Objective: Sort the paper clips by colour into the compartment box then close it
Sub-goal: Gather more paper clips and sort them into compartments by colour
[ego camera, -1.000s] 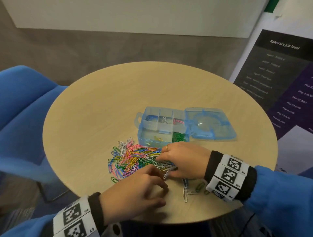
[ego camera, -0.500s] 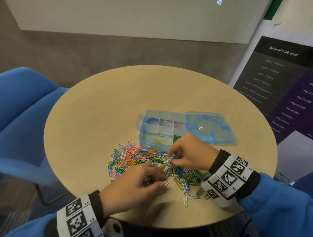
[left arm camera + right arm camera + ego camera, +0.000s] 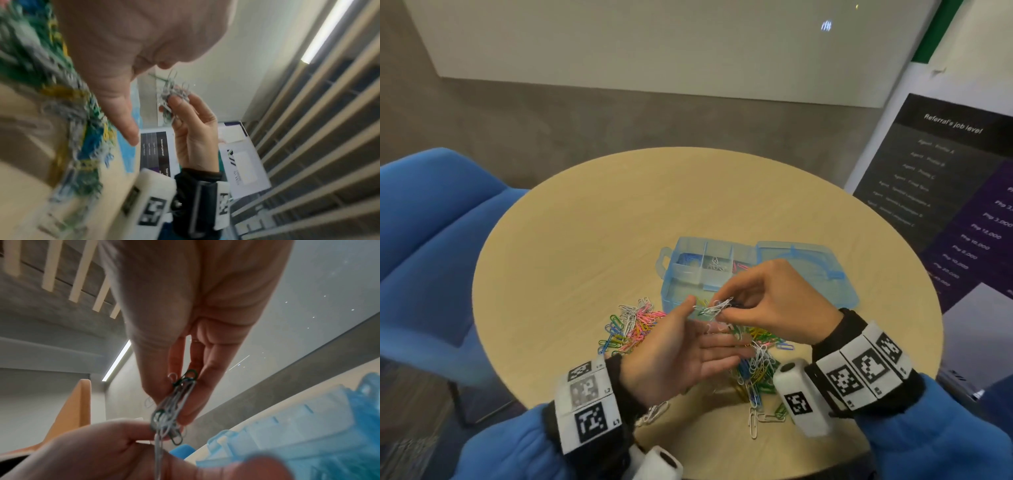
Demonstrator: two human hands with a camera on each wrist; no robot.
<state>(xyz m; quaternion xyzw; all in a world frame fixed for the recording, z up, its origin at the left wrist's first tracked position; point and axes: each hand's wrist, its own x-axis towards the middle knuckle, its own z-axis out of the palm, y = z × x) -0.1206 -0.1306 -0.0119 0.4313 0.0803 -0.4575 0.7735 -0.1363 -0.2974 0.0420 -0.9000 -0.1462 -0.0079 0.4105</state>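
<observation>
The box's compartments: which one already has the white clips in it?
The far middle compartment of the compartment box holds the white clips. The far left one beside it holds blue clips, and the far right one pink clips.

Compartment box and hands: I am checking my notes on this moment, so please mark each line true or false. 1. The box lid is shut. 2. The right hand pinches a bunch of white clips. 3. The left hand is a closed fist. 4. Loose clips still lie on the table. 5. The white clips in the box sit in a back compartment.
1. False. The compartment box is open, its lid lying flat to the right.
2. True. The right hand pinches the bunch of white clips, with a dark green one caught in it.
3. False. The left hand is open, palm up, under the bunch.
4. True. A mixed pile of clips remains on the table.
5. True. They lie in the back middle compartment.
</observation>
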